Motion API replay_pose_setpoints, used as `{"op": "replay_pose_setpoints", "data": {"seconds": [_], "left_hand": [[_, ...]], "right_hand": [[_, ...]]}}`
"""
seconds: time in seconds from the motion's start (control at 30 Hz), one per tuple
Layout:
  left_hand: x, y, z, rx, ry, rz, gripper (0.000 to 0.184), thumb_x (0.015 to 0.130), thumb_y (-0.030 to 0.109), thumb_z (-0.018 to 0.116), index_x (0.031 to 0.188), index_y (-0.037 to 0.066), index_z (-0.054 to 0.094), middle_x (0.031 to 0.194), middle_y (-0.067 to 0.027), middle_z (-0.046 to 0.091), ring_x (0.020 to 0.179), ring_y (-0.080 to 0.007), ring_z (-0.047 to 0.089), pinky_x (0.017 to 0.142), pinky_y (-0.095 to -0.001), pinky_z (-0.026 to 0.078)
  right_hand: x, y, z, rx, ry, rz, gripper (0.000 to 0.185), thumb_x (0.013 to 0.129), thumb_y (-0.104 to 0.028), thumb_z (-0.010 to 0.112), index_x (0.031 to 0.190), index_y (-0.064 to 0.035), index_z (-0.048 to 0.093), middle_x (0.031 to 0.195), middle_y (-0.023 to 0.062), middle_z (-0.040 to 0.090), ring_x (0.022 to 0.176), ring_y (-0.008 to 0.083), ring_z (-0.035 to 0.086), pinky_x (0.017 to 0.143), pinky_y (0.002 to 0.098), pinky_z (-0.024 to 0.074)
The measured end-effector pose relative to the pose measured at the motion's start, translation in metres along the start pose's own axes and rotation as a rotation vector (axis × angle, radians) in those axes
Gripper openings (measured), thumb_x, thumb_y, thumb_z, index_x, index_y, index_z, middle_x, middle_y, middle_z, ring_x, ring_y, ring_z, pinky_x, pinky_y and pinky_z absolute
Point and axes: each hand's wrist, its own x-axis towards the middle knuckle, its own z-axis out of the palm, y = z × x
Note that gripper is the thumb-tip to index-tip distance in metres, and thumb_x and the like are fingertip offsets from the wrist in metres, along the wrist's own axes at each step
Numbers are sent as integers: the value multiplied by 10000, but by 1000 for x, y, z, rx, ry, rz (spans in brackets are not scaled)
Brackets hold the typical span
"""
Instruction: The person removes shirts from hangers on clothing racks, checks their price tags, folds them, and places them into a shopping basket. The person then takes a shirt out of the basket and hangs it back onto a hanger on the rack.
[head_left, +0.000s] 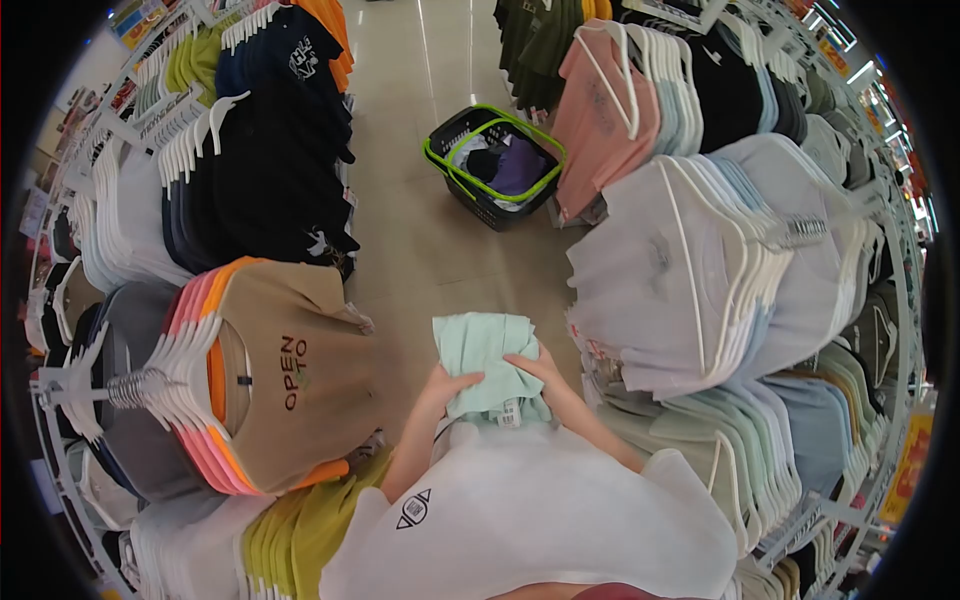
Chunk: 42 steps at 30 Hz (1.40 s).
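A folded mint-green garment point(482, 345) with a white tag at its lower edge is held up in front of the white shirt on my body. My left hand point(447, 388) grips its left side, the thumb lying on top of the cloth. On the right side my right hand point(537, 370) pinches the same garment, thumb over the fabric. The fingers beneath the cloth are hidden.
A black and green basket point(490, 212) with clothes inside stands on the tiled floor point(400, 230) ahead. Racks of hanging shirts line both sides, with a tan shirt point(335, 350) near on the left and light grey shirts point(640, 270) on the right.
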Motion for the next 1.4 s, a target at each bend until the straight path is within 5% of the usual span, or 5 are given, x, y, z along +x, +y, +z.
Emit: {"op": "replay_pose_setpoints", "data": {"seconds": [0.23, 0.43, 0.5, 0.87, 1.4], "left_hand": [[84, 28, -33, -111, 28, 116, 717, 614, -16, 660, 1219, 5, 276, 1155, -98, 443, 1050, -201, 447, 869, -300, 374], [172, 162, -15, -2, 144, 244, 678, 639, -28, 616, 1222, 13, 272, 1164, -98, 437, 1075, -205, 432, 883, -309, 365], [205, 197, -20, 40, 117, 270, 691, 636, -23, 620, 1225, 7, 262, 1175, -98, 425, 1077, -199, 430, 883, -310, 362], [374, 229, -31, 209, 121, 497, 756, 601, 45, 652, 1229, -19, 234, 1221, -130, 341, 1142, -213, 337, 948, -306, 268], [594, 369, -122, 853, -282, 133, 811, 637, 255, 695, 1240, -10, 221, 1216, -150, 373, 1128, -238, 367, 918, -302, 311]], "right_hand": [[103, -53, 23, -198, -275, 163, 660, 692, -153, 649, 1228, -14, 289, 1154, 103, 435, 1058, 169, 430, 870, 280, 363], [208, -155, 75, -434, -443, 59, 739, 691, -186, 645, 1265, -22, 208, 1256, 95, 317, 1157, 183, 313, 950, 298, 268], [247, -169, 78, -534, -321, -110, 750, 632, -131, 677, 1236, -10, 249, 1178, 105, 405, 1104, 190, 381, 924, 289, 304], [376, -214, 73, -290, -36, -30, 700, 586, -28, 636, 1196, -8, 294, 1106, 97, 452, 1025, 190, 448, 867, 288, 362], [568, -238, 145, -88, 534, -98, 711, 570, -70, 663, 1164, 37, 287, 1105, 151, 450, 1020, 231, 457, 854, 296, 372]]}}
